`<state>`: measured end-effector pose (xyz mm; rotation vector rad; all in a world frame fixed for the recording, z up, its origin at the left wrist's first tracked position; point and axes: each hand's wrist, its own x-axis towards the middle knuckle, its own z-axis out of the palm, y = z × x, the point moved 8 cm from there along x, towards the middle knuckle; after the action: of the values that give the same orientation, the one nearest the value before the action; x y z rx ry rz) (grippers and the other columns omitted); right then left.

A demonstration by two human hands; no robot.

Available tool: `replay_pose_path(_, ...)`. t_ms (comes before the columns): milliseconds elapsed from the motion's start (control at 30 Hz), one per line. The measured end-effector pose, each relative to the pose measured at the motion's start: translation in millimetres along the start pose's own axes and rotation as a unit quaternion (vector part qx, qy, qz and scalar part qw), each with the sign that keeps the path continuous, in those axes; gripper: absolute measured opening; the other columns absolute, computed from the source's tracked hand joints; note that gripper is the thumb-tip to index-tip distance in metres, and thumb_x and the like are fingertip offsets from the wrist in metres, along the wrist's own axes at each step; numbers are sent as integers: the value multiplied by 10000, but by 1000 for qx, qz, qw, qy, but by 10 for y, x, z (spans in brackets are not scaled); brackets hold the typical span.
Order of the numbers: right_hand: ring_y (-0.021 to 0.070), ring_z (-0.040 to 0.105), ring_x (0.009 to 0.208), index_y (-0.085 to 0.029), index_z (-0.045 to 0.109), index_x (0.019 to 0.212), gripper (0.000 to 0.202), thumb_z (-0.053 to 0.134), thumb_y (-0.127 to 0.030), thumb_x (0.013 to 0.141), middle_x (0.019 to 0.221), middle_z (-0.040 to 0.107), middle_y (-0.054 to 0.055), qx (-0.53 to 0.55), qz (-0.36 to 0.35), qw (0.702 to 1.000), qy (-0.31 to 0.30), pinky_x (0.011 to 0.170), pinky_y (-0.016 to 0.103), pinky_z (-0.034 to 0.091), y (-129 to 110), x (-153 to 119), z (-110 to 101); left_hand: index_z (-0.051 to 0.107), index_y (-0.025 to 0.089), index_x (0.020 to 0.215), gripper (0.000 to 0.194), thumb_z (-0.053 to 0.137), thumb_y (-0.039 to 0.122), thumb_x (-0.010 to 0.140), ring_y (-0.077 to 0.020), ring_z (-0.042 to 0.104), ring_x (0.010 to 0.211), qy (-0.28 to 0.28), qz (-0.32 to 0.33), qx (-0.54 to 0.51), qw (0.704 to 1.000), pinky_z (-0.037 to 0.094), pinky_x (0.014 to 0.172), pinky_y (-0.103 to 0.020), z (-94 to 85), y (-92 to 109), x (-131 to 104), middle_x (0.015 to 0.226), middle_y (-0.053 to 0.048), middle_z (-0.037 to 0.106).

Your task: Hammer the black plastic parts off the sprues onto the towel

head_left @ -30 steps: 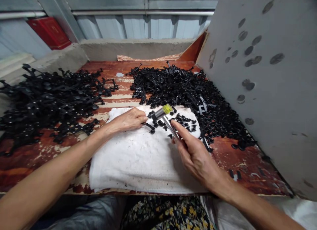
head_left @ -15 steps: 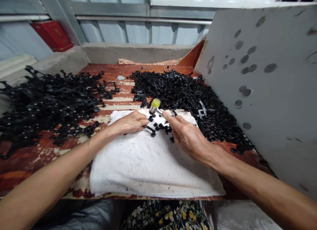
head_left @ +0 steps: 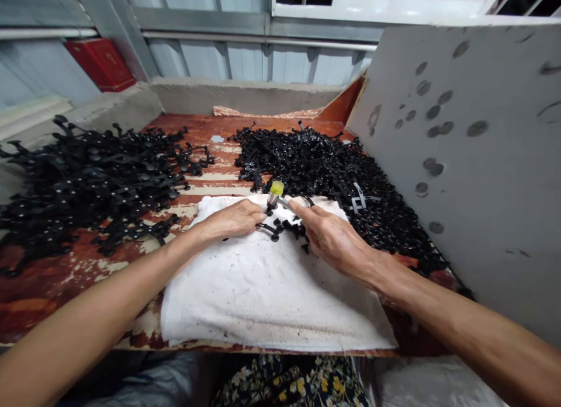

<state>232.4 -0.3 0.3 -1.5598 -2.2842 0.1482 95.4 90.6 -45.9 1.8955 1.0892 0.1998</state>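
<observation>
My right hand (head_left: 331, 237) is closed around the handle of a small hammer (head_left: 275, 192) with a yellow-green cap. The hammer's lower end meets a black part by the fingertips of my left hand (head_left: 239, 218). Those left fingers pinch a black strap piece (head_left: 268, 227) with round ends. Several small black pieces (head_left: 294, 227) lie between the hands on a white cloth (head_left: 263, 290). The exact contact under the hammer is too small to make out.
A tall heap of black parts (head_left: 87, 179) covers the table's left side. Another heap (head_left: 307, 156) spreads from the back to the right, with a pale bracket (head_left: 358, 198) on it. A spotted grey panel (head_left: 473, 179) stands at the right.
The hammer head has dropped slightly, closer to the black part at my left fingertips. The whole view has shifted a little.
</observation>
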Motion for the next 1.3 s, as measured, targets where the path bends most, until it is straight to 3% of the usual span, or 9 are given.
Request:
replay_pose_path(200, 194, 518, 623, -107, 511, 1412, 598, 402, -49, 827, 848, 624, 105, 55, 40, 998, -15, 626, 352, 475, 65, 58, -25, 427, 203, 474, 339, 536, 275, 786, -94, 321, 407, 13, -8, 58, 998, 215, 431, -242, 26, 90, -18, 435, 35, 399)
replay_pose_path(300, 195, 567, 709, -99, 464, 1427, 512, 327, -126, 934, 877, 635, 97, 105, 66, 992, 25, 679, 338, 498, -10, -80, -223, 463, 190, 520, 298, 536, 240, 805, -96, 368, 431, 64, -18, 106, 992, 242, 453, -235, -219, 144, -101, 465, 37, 440)
replay_pose_path(433, 197, 599, 750, -202, 448, 1450, 487, 407, -323, 980, 827, 622, 43, 348, 180, 920, 16, 675, 325, 516, -106, -609, -187, 566, 167, 741, 160, 513, 273, 847, -104, 448, 499, 239, -42, 128, 962, 306, 512, -213, -1196, 101, -348, 569, 33, 539)
replay_pose_path(567, 205, 613, 813, -284, 520, 1416, 460, 433, -416, 984, 908, 662, 48, 449, 236, 860, -48, 756, 355, 510, -239, -1040, 224, 412, 216, 624, 326, 636, 422, 740, -290, 614, 831, 451, -126, 298, 832, 442, 667, -324, -2355, -43, -666, 628, -24, 488)
replay_pose_path(667, 166, 554, 725, -291, 533, 1406, 481, 467, -492, 974, 874, 630, 28, 515, 249, 819, -42, 655, 297, 467, -248, -1100, 446, 421, 213, 631, 475, 621, 643, 651, -365, 555, 1131, 523, -59, 250, 813, 484, 772, -413, -2744, -131, -700, 817, -57, 609)
replay_pose_path(800, 73, 356, 499, -278, 511, 1390, 636, 544, -657, 880, 770, 539, -27, 650, 284, 705, -34, 442, 211, 257, -244, -1071, 604, 583, 197, 764, 547, 450, 727, 741, -341, 548, 1205, 447, 60, 157, 879, 430, 660, -386, -2491, -73, -404, 858, -78, 657)
replay_pose_path(933, 50, 337, 485, -259, 534, 1348, 687, 623, -681, 813, 732, 519, -40, 697, 297, 652, -14, 438, 200, 210, -243, -1053, 621, 586, 173, 858, 461, 509, 616, 753, -363, 513, 1203, 469, 58, 190, 861, 438, 862, -473, -1768, 203, -88, 983, -127, 651)
replay_pose_path(1100, 40, 330, 473, -250, 553, 1325, 698, 671, -670, 781, 693, 522, -49, 711, 295, 638, 9, 450, 204, 214, -223, -1040, 613, 598, 206, 1127, 524, 638, 512, 703, -292, 599, 1018, 130, 100, 220, 962, 460, 866, -390, -425, 419, 682, 1047, -93, 647)
replay_pose_path(1300, 29, 327, 444, -248, 578, 1309, 675, 683, -656, 781, 675, 524, -55, 724, 272, 634, 24, 439, 201, 230, -231, -1019, 578, 585, 201, 907, 307, 643, 236, 607, -226, 590, 832, 100, 107, 176, 973, 435, 710, -303, -375, 473, 827, 842, -18, 615)
